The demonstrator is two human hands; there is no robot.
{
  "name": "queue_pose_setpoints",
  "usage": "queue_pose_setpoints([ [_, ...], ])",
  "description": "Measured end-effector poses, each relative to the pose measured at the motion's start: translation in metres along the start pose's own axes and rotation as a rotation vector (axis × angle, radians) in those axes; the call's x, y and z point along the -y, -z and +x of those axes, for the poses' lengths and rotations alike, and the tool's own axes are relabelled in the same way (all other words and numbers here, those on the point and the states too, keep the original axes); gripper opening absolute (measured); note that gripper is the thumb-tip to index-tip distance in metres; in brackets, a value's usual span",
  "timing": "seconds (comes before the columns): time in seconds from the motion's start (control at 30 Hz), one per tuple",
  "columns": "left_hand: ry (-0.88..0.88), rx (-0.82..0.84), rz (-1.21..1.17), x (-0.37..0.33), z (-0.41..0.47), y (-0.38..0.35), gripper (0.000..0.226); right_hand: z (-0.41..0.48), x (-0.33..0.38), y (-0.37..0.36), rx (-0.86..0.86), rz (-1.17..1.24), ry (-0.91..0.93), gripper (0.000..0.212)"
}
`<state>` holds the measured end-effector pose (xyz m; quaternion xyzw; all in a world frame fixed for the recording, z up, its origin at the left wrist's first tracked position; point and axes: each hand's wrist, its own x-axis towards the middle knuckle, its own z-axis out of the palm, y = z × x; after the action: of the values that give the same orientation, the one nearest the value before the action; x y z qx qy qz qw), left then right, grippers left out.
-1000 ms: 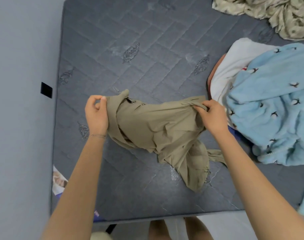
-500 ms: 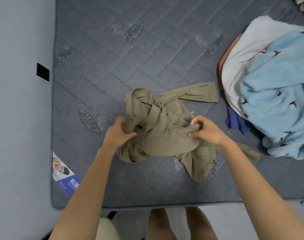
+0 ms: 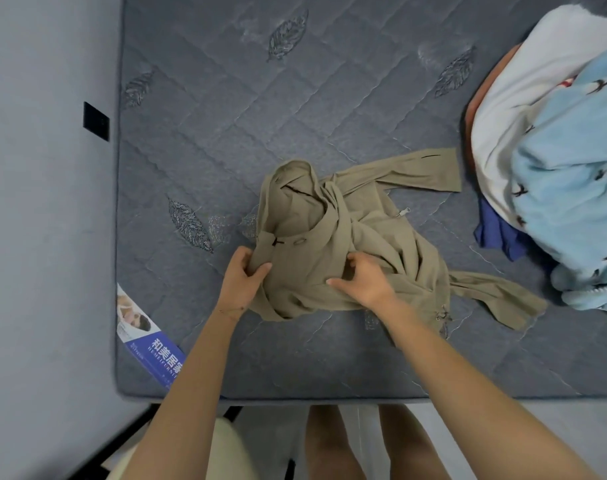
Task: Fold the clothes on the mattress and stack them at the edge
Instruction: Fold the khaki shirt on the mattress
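A crumpled khaki hooded jacket (image 3: pixel 364 244) lies on the grey quilted mattress (image 3: pixel 225 116), its hood up to the left and one sleeve stretched toward the right. My left hand (image 3: pixel 241 278) grips the fabric just below the hood, thumb on top. My right hand (image 3: pixel 362 280) rests on the middle of the jacket with curled fingers pinching a fold. A second sleeve trails to the lower right.
A heap of clothes sits at the right: a light blue fleece with bird prints (image 3: pixel 568 188), a white garment (image 3: pixel 523 84) and a dark blue piece (image 3: pixel 496 233). A grey wall (image 3: pixel 45 202) borders the left. The mattress front edge (image 3: pixel 329 398) runs just before my legs.
The jacket came down from being held up stretched between both hands onto the mattress. Both hands shifted lower and closer together on the fabric, and the view tilted downward.
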<state>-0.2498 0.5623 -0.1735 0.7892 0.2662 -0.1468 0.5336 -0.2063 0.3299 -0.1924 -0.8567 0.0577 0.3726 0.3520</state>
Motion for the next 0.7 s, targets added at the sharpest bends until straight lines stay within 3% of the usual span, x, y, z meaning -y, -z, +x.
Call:
queue_pose_setpoints([
  [0.27,-0.087,-0.031,-0.15,-0.015,0.003,0.004,0.03,-0.005,0.0,-0.033,-0.198,-0.156,-0.105,0.064],
  [0.4,-0.144,-0.006,-0.166,-0.022,0.001,0.0,0.028,0.001,0.002,-0.04,-0.184,-0.165,-0.073,0.033],
  [0.5,-0.158,0.002,-0.149,-0.025,-0.001,-0.003,0.029,0.001,0.003,-0.043,-0.271,-0.164,0.034,0.014],
  [0.63,-0.175,-0.17,-0.094,-0.028,-0.002,-0.008,0.028,0.0,0.004,-0.018,-0.438,0.321,0.02,0.012],
  [0.7,-0.165,-0.168,-0.152,-0.032,-0.004,-0.015,0.024,0.001,0.004,0.008,-0.543,0.466,0.015,0.012],
])
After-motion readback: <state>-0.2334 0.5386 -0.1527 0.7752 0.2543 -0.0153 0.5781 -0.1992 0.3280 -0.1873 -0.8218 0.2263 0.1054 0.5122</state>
